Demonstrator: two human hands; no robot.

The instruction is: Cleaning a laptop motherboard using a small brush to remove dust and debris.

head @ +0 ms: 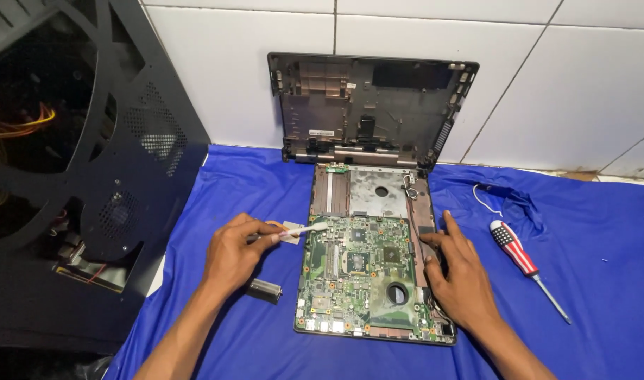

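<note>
An opened laptop base with a green motherboard [357, 271] lies on the blue cloth [589, 281] in front of me. My left hand [236, 253] grips a small white brush [306, 229], its head touching the board's upper left corner. A small tan pad [291, 231] sits just under the brush. My right hand [461, 278] rests flat on the right edge of the laptop base, fingers spread, holding nothing. The black bottom cover [371, 112] leans upright against the tiled wall behind.
A screwdriver [522, 260] with a striped red, white and blue handle lies to the right. A small metal part [264, 289] lies by my left wrist. A black computer case [68, 169] stands at the left. A thin white cable [485, 200] lies beside a dark strap.
</note>
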